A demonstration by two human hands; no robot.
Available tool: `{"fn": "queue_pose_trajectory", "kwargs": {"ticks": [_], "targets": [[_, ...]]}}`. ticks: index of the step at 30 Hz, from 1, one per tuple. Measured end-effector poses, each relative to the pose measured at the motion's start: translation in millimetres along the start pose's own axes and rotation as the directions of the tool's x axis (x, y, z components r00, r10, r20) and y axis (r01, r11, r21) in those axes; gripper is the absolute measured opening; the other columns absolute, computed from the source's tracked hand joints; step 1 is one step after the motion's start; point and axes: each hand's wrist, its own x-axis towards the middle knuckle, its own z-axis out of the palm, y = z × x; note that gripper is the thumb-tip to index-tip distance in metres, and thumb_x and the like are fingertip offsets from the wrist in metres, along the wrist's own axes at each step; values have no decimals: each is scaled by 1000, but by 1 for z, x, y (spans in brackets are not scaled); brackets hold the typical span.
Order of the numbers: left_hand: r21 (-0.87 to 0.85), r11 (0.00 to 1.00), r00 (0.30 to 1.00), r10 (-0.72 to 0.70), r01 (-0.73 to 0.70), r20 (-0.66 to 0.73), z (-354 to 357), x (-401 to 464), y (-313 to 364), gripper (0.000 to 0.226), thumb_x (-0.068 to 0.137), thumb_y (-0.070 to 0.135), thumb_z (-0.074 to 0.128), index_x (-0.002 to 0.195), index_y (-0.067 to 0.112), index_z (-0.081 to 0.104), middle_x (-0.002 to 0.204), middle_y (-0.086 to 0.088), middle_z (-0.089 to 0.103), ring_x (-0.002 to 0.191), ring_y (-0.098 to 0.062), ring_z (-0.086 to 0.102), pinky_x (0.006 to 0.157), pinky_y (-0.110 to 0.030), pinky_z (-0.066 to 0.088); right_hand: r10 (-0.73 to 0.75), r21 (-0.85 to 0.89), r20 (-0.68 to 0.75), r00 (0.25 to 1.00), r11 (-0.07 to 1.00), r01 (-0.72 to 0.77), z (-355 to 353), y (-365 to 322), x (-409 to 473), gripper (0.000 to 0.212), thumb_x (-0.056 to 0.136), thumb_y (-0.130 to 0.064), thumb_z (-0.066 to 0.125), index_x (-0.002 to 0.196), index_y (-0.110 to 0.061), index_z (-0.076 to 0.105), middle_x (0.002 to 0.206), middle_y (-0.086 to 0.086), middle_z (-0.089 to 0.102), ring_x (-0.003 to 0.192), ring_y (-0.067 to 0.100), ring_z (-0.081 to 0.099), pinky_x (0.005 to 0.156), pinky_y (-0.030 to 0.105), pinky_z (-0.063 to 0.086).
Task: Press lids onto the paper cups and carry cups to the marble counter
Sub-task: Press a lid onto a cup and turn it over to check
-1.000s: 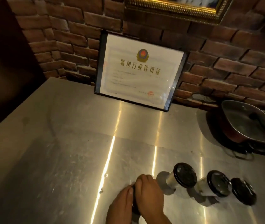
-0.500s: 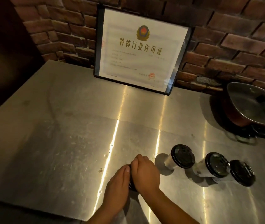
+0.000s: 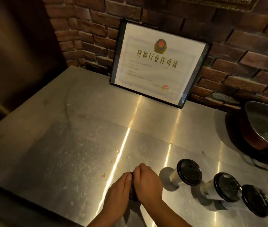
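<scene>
Both hands are cupped palm-down over one black lid (image 3: 132,192) at about 6 o'clock on the steel counter (image 3: 64,145), the left hand (image 3: 119,190) curled round its near-left edge and the right hand (image 3: 148,182) draped over the top, fingers closed around it so that only a sliver of dark rim shows between them; the cup beneath is hidden, so whether the lid has seated all round cannot be told. The step in hand looks like pressing this lid home, and doing it well probably means keeping the cup upright, bearing down evenly and working the thumbs around the rim rather than pushing at one side, which could buckle a paper wall or tip the cup. Three lidded cups stand in a row toward 4 o'clock: the nearest cup (image 3: 187,173) just beside the right hand, the middle cup (image 3: 224,186) and the far cup (image 3: 255,199) close against each other. A metal pan (image 3: 264,126) sits at 3 o'clock. At 12 o'clock a framed certificate (image 3: 159,69) leans against the brick wall (image 3: 84,30), its gold heading reading 特种行业许可证 under a round emblem; the smaller print and the red seal are too blurred to read, and no brand shows on the cups or lids
</scene>
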Motion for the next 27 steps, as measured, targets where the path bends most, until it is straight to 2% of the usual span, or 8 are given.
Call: {"fn": "queue_pose_trajectory", "kwargs": {"ticks": [3, 7, 13, 16, 18, 21, 24, 27], "targets": [[-21, 999, 999, 35, -35, 1, -1, 0, 2, 31, 106, 41, 33, 109, 52, 62, 98, 30, 70, 95, 9, 65, 86, -17, 48, 54, 143, 136, 989, 987, -73, -9, 3, -2, 49, 99, -63, 26, 128, -32, 50, 119, -4, 62, 102, 16, 66, 87, 33, 53], [-284, 950, 989, -142, 128, -29, 2, -3, 2, 35, 104, 45, 43, 101, 40, 78, 94, 12, 78, 93, -3, 72, 91, -30, 53, 124, 210, 278, 953, 960, -186, -21, 5, -3, 69, 86, -77, 36, 144, -41, 36, 136, -3, 58, 118, 21, 64, 100, 37, 50], [-229, 973, 999, 16, -25, -43, -22, 4, 38, 37, 106, 18, 42, 104, 38, 74, 93, 18, 76, 90, -3, 72, 76, -20, 56, 120, 337, 288, 950, 916, -218, -63, -10, 8, 86, 61, -80, 59, 135, -41, 42, 124, -9, 62, 110, 16, 65, 97, 37, 55], [-156, 976, 989, 144, -149, -47, -33, 9, 55, 32, 105, 21, 48, 105, 43, 70, 95, 18, 75, 90, -6, 71, 73, -19, 55, 103, 425, 293, 951, 876, -226, -95, -14, 14, 65, 68, -68, 74, 118, -35, 49, 111, -11, 63, 97, 10, 65, 85, 27, 57], [-81, 967, 968, 233, -240, -93, -40, 12, 58, 27, 101, 29, 54, 103, 51, 69, 100, 19, 71, 96, -2, 66, 81, -20, 53, 103, 546, 309, 946, 795, -265, -115, -13, 13, 46, 74, -59, 77, 105, -34, 54, 105, -10, 64, 92, 11, 65, 83, 28, 60], [-63, 946, 940, 307, -319, -152, -53, 11, 74, 16, 95, 45, 58, 100, 50, 72, 106, 23, 68, 103, 3, 62, 87, -19, 49, 96, 714, 351, 931, 616, -333, -145, -12, 7, 35, 80, -55, 73, 102, -30, 65, 110, 1, 67, 98, 25, 69, 78, 47, 65], [-163, 922, 935, 333, -350, -124, -64, 3, 104, 26, 87, 56, 56, 99, 40, 73, 97, 21, 72, 95, -4, 68, 73, -20, 55, 74, 829, 354, 932, 437, -349, -172, -12, -2, 29, 89, -44, 69, 106, -20, 67, 112, 12, 69, 92, 35, 74, 64, 42, 64], [-229, 880, 905, 377, -416, -195, -71, -1, 131, 40, 74, 67, 55, 97, 38, 70, 96, 19, 70, 96, -9, 69, 62, -22, 57, 14, 891, 347, 938, 306, -335, -189, -11, -5, 49, 79, -51, 68, 112, -15, 67, 104, 12, 76, 87, 33, 78, 66, 43, 63]]}}
